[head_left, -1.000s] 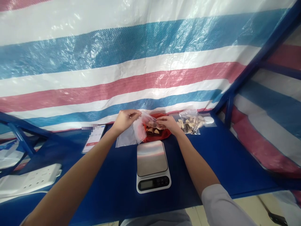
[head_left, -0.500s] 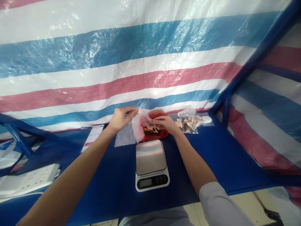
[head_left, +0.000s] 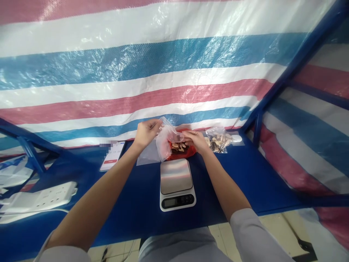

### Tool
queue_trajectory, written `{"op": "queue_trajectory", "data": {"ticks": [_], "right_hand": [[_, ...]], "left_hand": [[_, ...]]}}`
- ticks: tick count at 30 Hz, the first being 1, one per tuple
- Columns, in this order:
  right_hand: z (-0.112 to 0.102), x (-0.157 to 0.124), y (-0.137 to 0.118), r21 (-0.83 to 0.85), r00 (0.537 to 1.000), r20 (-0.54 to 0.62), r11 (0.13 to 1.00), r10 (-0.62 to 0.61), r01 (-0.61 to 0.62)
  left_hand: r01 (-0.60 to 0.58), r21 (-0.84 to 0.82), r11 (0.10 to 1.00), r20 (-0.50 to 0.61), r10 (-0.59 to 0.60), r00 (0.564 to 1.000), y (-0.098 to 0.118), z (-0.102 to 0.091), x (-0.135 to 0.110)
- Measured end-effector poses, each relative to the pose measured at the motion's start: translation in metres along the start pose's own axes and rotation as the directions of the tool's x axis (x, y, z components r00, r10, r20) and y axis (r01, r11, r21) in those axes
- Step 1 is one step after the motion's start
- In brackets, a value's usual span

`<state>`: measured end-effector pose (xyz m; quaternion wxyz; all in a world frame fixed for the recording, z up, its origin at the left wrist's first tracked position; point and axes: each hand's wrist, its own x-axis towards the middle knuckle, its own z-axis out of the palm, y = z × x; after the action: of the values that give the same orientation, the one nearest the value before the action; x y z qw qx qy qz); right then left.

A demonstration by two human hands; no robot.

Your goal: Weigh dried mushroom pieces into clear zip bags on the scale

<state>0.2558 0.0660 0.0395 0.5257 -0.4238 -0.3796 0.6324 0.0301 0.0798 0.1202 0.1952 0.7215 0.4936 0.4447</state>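
Note:
My left hand (head_left: pixel 148 133) pinches the upper left edge of a clear plastic bag (head_left: pixel 164 142). The fingers of my right hand (head_left: pixel 195 140) are closed on the bag's other edge, so it spans both hands. Behind and below it lies a red bag (head_left: pixel 192 150), open at the top, with pale and dark dried slices (head_left: pixel 179 146) inside. Nearer to me stands a white kitchen scale (head_left: pixel 177 207) with a bare metal plate. To the right of my right hand is a filled clear bag of similar slices (head_left: pixel 219 141).
Another flat clear bag (head_left: pixel 148 157) lies under my left wrist. Further left are a phone (head_left: pixel 113 157) and a white power strip (head_left: pixel 51 194). A white round object (head_left: pixel 236 138) lies beyond the filled bag. Striped sheeting (head_left: pixel 152 87) and blue frame bars (head_left: pixel 257 127) enclose the blue table.
The clear bag is now stretched between both hands, and my right hand has shifted slightly right from over the red bag. More of the slices show. The whole view has shifted a little.

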Motion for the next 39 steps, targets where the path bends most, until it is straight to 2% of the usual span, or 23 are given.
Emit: {"op": "queue_trajectory", "data": {"ticks": [6,10,14,18,22,26,29,33,39], "right_hand": [[0.0,-0.017,-0.003,-0.045,0.994,-0.093,0.997,-0.065,0.061],[0.004,-0.026,0.003,-0.12,0.969,-0.15,0.977,-0.195,0.178],[0.009,-0.028,0.005,-0.261,0.941,-0.098,0.921,-0.324,0.29],[0.011,-0.03,0.002,-0.337,0.921,0.009,0.866,-0.389,0.369],[0.013,-0.035,-0.005,-0.358,0.931,0.019,0.867,-0.366,0.348],[0.018,-0.042,-0.014,-0.411,0.942,0.084,0.851,-0.324,0.329],[0.021,-0.045,-0.017,-0.434,0.936,0.106,0.831,-0.336,0.348],[0.023,-0.045,-0.018,-0.425,0.94,0.071,0.843,-0.334,0.331],[0.026,-0.05,-0.01,-0.425,0.932,0.066,0.835,-0.356,0.349]], "left_hand": [[0.05,-0.171,0.984,-0.118,-0.07,0.991,-0.01,0.01,-0.011],[0.127,-0.368,0.921,-0.154,-0.195,0.968,-0.017,0.018,-0.023],[0.191,-0.554,0.81,-0.167,-0.333,0.928,-0.02,0.026,-0.038],[0.249,-0.697,0.673,-0.107,-0.441,0.891,-0.02,0.03,-0.058],[0.276,-0.739,0.615,-0.014,-0.422,0.906,-0.018,0.025,-0.078],[0.302,-0.721,0.624,0.057,-0.38,0.923,-0.017,0.018,-0.088],[0.294,-0.703,0.648,0.021,-0.395,0.919,-0.019,0.015,-0.093],[0.292,-0.692,0.66,-0.015,-0.417,0.909,-0.025,0.016,-0.105],[0.284,-0.749,0.599,-0.068,-0.495,0.866,-0.031,0.026,-0.125]]}}
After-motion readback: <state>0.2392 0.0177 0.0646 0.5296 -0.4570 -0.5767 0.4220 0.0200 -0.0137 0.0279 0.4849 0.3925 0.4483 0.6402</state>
